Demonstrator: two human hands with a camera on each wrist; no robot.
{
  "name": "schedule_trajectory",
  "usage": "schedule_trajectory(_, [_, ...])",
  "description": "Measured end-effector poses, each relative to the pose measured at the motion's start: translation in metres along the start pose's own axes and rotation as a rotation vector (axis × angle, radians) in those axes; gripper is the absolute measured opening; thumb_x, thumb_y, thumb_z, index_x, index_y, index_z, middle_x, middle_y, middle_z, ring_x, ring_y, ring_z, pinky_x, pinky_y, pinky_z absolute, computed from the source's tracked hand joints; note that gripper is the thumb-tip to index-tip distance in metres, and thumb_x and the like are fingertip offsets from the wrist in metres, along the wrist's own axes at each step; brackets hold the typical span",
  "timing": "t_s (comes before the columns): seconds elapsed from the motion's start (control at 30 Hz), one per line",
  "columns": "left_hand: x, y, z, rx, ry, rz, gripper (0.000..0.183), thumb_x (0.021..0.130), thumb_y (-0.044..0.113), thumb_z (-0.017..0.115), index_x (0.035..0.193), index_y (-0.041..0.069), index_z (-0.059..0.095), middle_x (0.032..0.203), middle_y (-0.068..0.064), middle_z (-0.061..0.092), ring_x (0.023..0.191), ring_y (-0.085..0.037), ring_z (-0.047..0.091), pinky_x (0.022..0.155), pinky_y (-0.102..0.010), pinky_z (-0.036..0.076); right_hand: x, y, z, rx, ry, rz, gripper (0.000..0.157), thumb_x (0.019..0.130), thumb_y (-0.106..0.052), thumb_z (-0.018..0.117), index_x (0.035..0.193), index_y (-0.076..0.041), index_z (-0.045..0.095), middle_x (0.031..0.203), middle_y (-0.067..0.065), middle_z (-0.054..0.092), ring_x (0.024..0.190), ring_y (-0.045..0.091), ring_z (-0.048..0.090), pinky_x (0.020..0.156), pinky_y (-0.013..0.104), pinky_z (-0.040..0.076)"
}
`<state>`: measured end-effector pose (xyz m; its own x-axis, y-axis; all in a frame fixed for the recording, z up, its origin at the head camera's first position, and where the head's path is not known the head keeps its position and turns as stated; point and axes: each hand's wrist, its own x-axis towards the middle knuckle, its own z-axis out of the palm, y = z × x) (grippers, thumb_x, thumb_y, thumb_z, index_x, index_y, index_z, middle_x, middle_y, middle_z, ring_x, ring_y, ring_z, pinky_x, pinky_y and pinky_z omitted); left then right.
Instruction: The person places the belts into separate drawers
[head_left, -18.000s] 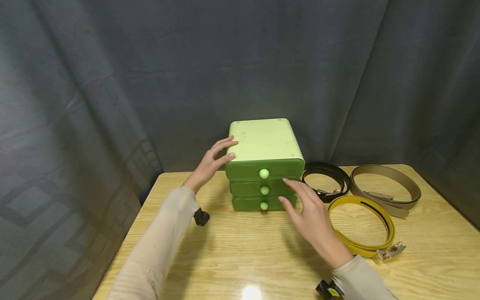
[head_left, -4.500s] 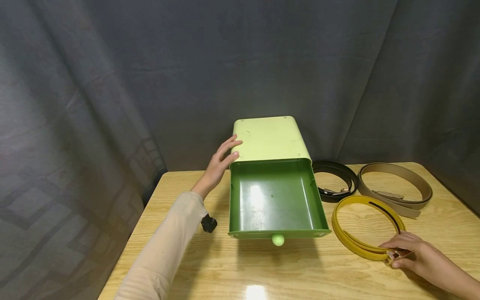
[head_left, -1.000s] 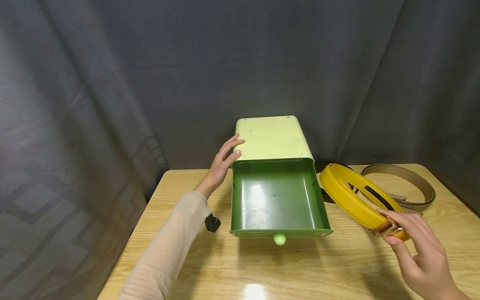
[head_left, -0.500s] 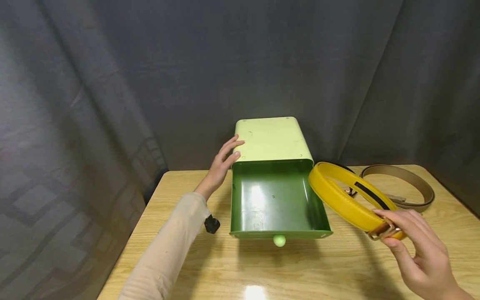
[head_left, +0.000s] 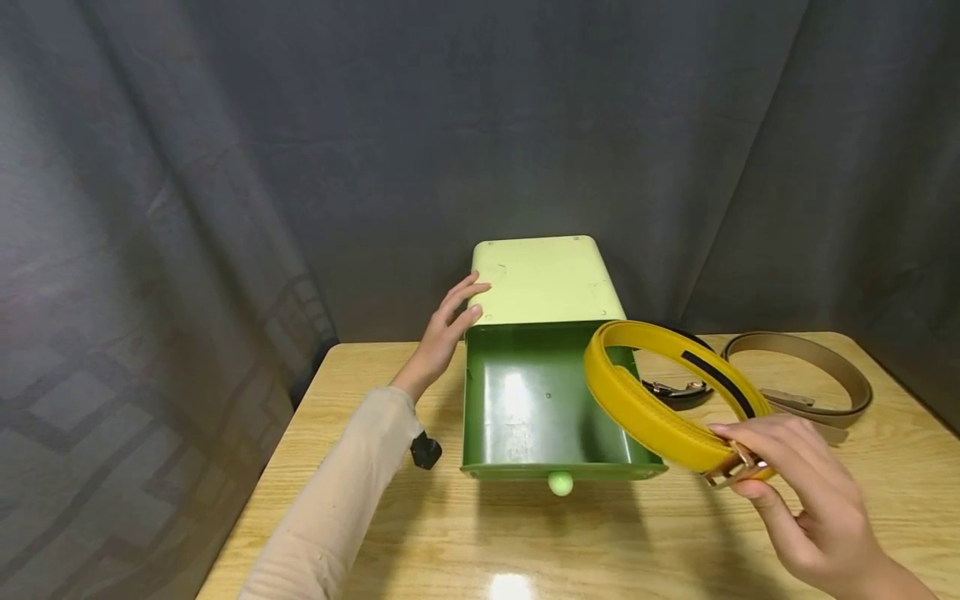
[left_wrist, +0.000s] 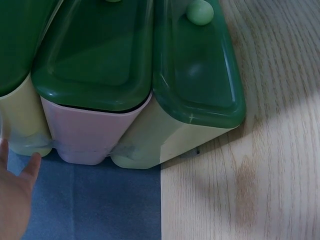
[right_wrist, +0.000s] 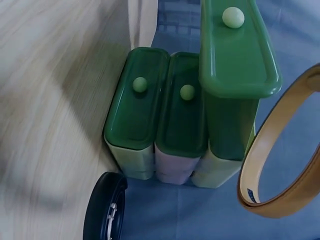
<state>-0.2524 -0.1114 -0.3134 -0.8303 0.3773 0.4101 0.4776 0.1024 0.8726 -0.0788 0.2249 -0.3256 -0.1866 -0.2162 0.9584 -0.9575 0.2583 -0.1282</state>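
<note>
A small cabinet (head_left: 543, 279) with a pale yellow-green top stands on the table, its green top drawer (head_left: 517, 425) pulled out and bare inside. My left hand (head_left: 438, 333) rests at the cabinet's upper left edge, fingers extended; in the left wrist view only part of that hand (left_wrist: 14, 200) shows. With thumb and fingers my right hand (head_left: 813, 496) pinches a coiled yellow belt (head_left: 648, 423) by its metal buckle (head_left: 731, 467). The coil is tilted in the air, its far end over the drawer's right side. In the right wrist view the belt (right_wrist: 280, 206) hangs beside the drawer front.
Behind the yellow belt lies a coiled black belt (head_left: 684, 398), partly hidden. A coiled taupe belt (head_left: 817, 354) is at the back right. Two lower drawers (right_wrist: 136, 112) are closed. A grey curtain (head_left: 375, 167) hangs behind the wooden table (head_left: 405, 533).
The top drawer, closed at first, has been pulled out. My right hand has lifted the yellow belt off the table and moved it left towards the drawer. My left hand stays on the cabinet.
</note>
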Motion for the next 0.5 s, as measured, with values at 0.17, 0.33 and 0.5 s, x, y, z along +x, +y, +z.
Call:
schedule_trajectory(0.17, [0.001, 0.000, 0.000, 0.006, 0.001, 0.000, 0.044, 0.104, 0.013, 0.043, 0.144, -0.004, 0.045, 0.163, -0.013, 0.018, 0.149, -0.027, 0.014, 0.114, -0.055, 0.028, 0.009, -0.001, 0.009, 0.022, -0.004, -0.054, 0.039, 0.099, -0.020, 0.061, 0.105, 0.018, 0.064, 0.101, 0.020, 0.068, 0.097, 0.016, 0.057, 0.096, 0.021, 0.038])
schedule_trajectory(0.33, [0.001, 0.000, 0.000, 0.008, -0.001, 0.001, 0.044, 0.104, 0.013, 0.043, 0.144, -0.004, 0.044, 0.163, -0.013, 0.018, 0.149, -0.027, 0.014, 0.113, -0.055, 0.029, 0.015, 0.000, 0.017, 0.049, -0.003, -0.124, 0.037, 0.099, -0.018, 0.061, 0.102, 0.018, 0.065, 0.097, 0.022, 0.069, 0.092, 0.021, 0.058, 0.096, 0.022, 0.039])
schedule_trajectory(0.5, [0.000, 0.001, 0.001, 0.010, 0.002, 0.002, 0.044, 0.103, 0.013, 0.043, 0.144, -0.005, 0.045, 0.163, -0.013, 0.018, 0.149, -0.028, 0.014, 0.114, -0.056, 0.027, 0.021, 0.000, 0.026, 0.076, -0.018, -0.158, 0.035, 0.099, -0.018, 0.061, 0.102, 0.017, 0.066, 0.094, 0.021, 0.069, 0.088, 0.023, 0.058, 0.095, 0.023, 0.039])
